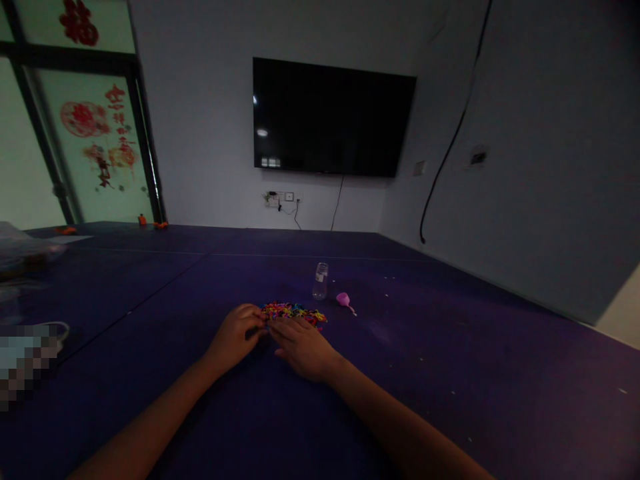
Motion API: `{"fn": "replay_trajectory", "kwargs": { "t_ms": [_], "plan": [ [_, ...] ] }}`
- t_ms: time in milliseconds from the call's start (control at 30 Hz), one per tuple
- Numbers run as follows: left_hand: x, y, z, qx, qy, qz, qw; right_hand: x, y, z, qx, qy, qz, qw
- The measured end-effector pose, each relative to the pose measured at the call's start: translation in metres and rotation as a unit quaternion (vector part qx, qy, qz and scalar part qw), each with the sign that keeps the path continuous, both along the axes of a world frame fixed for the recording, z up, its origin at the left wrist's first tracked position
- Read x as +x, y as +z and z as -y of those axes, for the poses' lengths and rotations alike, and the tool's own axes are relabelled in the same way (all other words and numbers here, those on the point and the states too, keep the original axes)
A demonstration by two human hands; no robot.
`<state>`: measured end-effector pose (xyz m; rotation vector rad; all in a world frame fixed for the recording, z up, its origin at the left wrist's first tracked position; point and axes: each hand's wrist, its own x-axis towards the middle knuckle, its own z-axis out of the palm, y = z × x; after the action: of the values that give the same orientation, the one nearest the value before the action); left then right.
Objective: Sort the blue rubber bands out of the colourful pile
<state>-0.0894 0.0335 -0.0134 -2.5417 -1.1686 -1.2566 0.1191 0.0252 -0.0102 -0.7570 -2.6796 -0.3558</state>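
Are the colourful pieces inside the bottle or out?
Out: the colourful pieces lie heaped on the purple surface; no colours show inside the bottle.

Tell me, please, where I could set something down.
Purple surface looks bare between the clear upright bottle and pale back wall, and between both forearms. It's crowded around the multicoloured loose pile, left hand, right hand and bottle.
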Motion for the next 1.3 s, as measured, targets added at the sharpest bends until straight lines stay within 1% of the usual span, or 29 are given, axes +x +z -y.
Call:
{"fn": "replay_trajectory", "kwargs": {
  "t_ms": [100, 200, 300, 467, 600, 767, 833, 933, 1067, 1167, 1300],
  "plan": [
    [-0.008, 0.011, 0.002, -0.089, -0.003, -0.018, 0.996, 0.001, 0.000, 0.000, -0.012, -0.003, -0.003, 1.000],
    [-0.022, 0.018, 0.001, -0.183, -0.024, -0.067, 0.981, 0.003, -0.002, -0.003, -0.031, -0.011, -0.001, 0.999],
    [-0.032, 0.018, 0.000, -0.222, -0.035, -0.087, 0.970, 0.005, -0.004, -0.006, -0.045, -0.017, -0.002, 0.999],
    [-0.031, 0.015, -0.002, -0.211, 0.005, -0.086, 0.974, 0.006, -0.004, -0.008, -0.050, -0.031, -0.014, 0.998],
    [-0.025, 0.015, -0.003, -0.187, 0.056, -0.055, 0.979, 0.008, -0.005, -0.012, -0.053, -0.040, -0.031, 0.997],
    [-0.016, 0.015, 0.001, -0.103, 0.128, -0.019, 0.986, 0.007, -0.004, -0.013, -0.063, -0.070, -0.037, 0.995],
    [-0.013, 0.014, 0.002, -0.067, 0.145, -0.009, 0.987, 0.006, -0.003, -0.012, -0.068, -0.081, -0.041, 0.994],
    [-0.009, 0.009, 0.003, -0.040, 0.131, -0.002, 0.991, 0.006, -0.003, -0.013, -0.069, -0.089, -0.048, 0.993],
    [-0.004, 0.001, 0.001, -0.038, 0.100, 0.004, 0.994, 0.002, -0.007, -0.017, -0.053, -0.077, -0.042, 0.995],
    [-0.003, -0.002, -0.002, -0.038, 0.102, 0.008, 0.994, -0.004, -0.008, -0.018, -0.049, -0.064, -0.027, 0.996],
    [-0.005, -0.004, -0.004, -0.042, 0.111, 0.020, 0.993, -0.008, -0.008, -0.017, -0.058, -0.066, -0.025, 0.996]
  ]
}}
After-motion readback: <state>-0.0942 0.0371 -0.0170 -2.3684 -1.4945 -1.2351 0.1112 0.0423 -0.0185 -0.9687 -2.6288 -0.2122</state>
